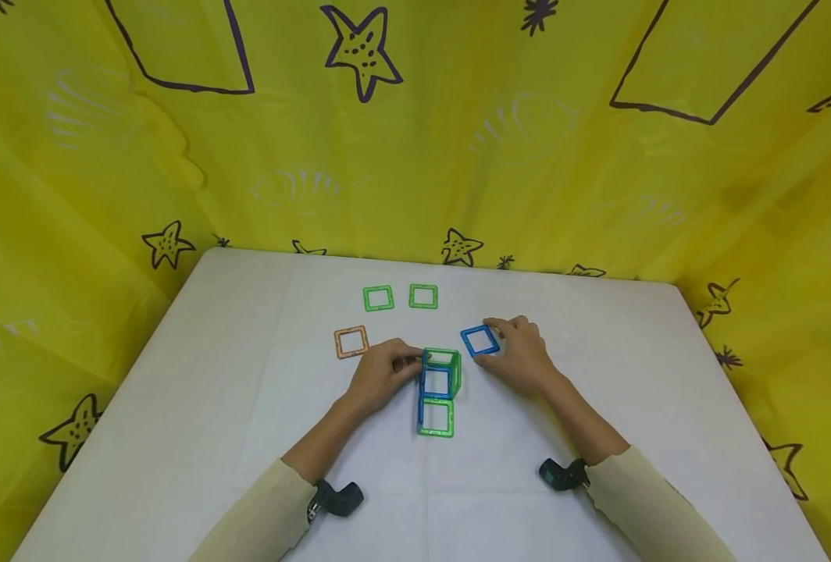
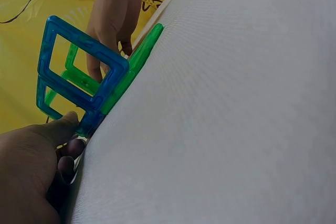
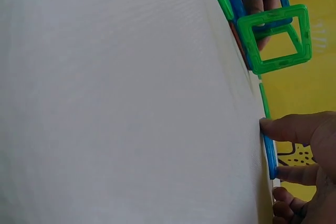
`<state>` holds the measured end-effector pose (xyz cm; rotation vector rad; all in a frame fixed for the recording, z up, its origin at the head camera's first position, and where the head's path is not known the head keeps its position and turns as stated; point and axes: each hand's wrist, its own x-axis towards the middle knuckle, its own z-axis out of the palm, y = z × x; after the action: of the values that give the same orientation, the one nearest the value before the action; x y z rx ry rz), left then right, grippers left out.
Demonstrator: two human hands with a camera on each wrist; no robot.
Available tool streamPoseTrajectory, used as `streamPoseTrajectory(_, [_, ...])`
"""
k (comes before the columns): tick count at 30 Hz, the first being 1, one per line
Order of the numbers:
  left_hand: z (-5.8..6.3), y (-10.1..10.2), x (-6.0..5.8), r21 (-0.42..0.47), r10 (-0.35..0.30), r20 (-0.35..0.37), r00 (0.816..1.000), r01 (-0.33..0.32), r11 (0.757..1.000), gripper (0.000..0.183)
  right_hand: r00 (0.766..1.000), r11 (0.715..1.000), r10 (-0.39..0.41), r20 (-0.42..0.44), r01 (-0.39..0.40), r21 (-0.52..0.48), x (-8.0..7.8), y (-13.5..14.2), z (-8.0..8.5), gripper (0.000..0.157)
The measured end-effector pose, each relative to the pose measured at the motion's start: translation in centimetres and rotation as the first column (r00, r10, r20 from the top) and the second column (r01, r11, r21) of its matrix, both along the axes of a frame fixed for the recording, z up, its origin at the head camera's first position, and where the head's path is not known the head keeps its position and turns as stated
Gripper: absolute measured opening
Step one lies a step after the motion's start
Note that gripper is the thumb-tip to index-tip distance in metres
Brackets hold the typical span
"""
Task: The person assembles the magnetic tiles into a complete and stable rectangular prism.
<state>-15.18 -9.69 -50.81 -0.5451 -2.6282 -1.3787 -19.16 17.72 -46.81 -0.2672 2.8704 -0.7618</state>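
Observation:
My left hand (image 1: 379,375) pinches a structure of square magnetic tiles at its left side, thumb on a blue tile (image 2: 46,51) in the left wrist view. The structure has blue and green open frames: a blue square (image 1: 436,396) faces front, a green one (image 1: 457,378) stands on the right, and a green tile (image 1: 435,432) lies flat in front. To the right of it, my right hand (image 1: 522,355) grips a loose blue magnetic tile (image 1: 468,344) between thumb and finger at opposite edges. In the right wrist view this tile (image 3: 270,156) appears edge-on, low at the tabletop.
An orange magnetic tile (image 1: 352,355) lies left of the structure, near my left hand. Two green tiles, one left (image 1: 366,300) and one right (image 1: 411,297), lie farther back. The white table (image 1: 303,468) ends at a yellow patterned curtain (image 1: 415,156).

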Motion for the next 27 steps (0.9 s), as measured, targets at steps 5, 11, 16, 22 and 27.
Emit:
streamPoseTrajectory(5, [-0.2, 0.1, -0.1, -0.020, 0.000, 0.006, 1.000, 0.000, 1.000, 0.020, 1.000, 0.998, 0.000, -0.012, -0.001, -0.055, -0.1, 0.4, -0.1, 0.066])
streamPoseTrajectory(11, [-0.3, 0.1, -0.1, -0.022, 0.006, 0.013, 1.000, -0.006, 1.000, 0.020, 1.000, 0.985, -0.018, -0.006, 0.017, -0.171, 0.1, 0.5, -0.2, 0.066])
streamPoseTrajectory(16, [-0.3, 0.1, -0.1, -0.021, 0.011, 0.016, 1.000, -0.011, 1.000, 0.020, 0.999, 0.967, -0.036, 0.007, 0.036, -0.250, 0.5, 0.6, -0.3, 0.065])
streamPoseTrajectory(22, [-0.3, 0.1, -0.1, -0.005, 0.004, 0.006, 1.000, -0.004, 1.000, 0.020, 0.998, 0.951, -0.051, -0.045, 0.035, -0.307, 1.1, 0.9, -0.2, 0.053])
streamPoseTrajectory(27, [-0.3, 0.0, -0.1, -0.003, 0.000, -0.003, 1.000, 0.000, 1.000, 0.020, 0.994, 0.933, -0.075, -0.074, 0.044, -0.357, 1.6, 1.2, 0.1, 0.042])
